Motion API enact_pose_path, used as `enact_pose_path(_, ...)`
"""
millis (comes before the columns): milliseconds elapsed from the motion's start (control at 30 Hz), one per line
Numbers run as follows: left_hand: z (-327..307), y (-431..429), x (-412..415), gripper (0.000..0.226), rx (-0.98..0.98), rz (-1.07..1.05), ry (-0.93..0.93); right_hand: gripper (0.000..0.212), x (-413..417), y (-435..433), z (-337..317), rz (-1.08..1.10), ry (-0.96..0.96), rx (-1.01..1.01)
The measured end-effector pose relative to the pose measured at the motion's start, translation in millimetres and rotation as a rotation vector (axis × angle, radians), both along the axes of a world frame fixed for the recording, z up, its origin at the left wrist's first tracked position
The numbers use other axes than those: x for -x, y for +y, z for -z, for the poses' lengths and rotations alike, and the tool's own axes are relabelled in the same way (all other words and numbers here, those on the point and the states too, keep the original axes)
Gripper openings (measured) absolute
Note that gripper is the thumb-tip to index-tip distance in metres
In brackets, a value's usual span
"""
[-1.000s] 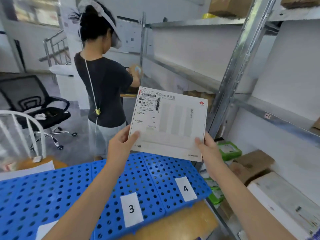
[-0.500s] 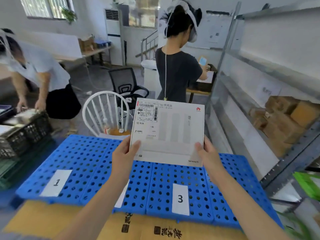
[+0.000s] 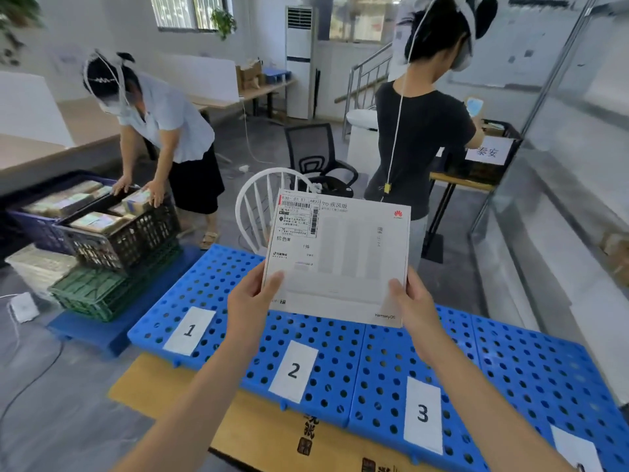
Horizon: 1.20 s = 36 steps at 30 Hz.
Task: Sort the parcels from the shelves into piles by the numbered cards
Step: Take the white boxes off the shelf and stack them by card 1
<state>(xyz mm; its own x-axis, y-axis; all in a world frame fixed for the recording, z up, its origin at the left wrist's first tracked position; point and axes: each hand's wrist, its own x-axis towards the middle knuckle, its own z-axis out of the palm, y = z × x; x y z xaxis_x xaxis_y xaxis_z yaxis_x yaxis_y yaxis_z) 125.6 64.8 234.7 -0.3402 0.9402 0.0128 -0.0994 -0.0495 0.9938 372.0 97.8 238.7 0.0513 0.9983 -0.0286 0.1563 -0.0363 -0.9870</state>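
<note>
Held up in both hands, in the air above the blue plastic panels: a flat, square white parcel, stiff and smooth, its face turned to the camera. Bears a printed shipping label with barcodes in the top left corner, a small red logo top right, and faint grey upright bands across the middle. Pinched at the lower left edge by the left hand, thumb flat on the face; pinched likewise at the lower right edge by the right hand (each grip closed on the parcel, the other fingers hidden behind it). Touches nothing but the two hands.

Below, rigid moulded panels pierced with rows of round holes, laid edge to edge on a sheet of brown cardboard. Flat on them, white paper rectangles: card 1, card 2, card 3. Off to the left, a black lattice crate stacked on a green one.
</note>
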Motion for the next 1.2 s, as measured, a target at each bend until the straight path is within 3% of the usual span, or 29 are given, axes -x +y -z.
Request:
enact_pose_path(667,66,193,307,0.024,0.105,0.043,0.094,0.038,305,186,89,0.046,-0.028,0.200)
enact_pose_path(1200,182,251,364,0.024,0.425,0.206,0.127,0.047,357,228,173,0.120,-0.150,0.537)
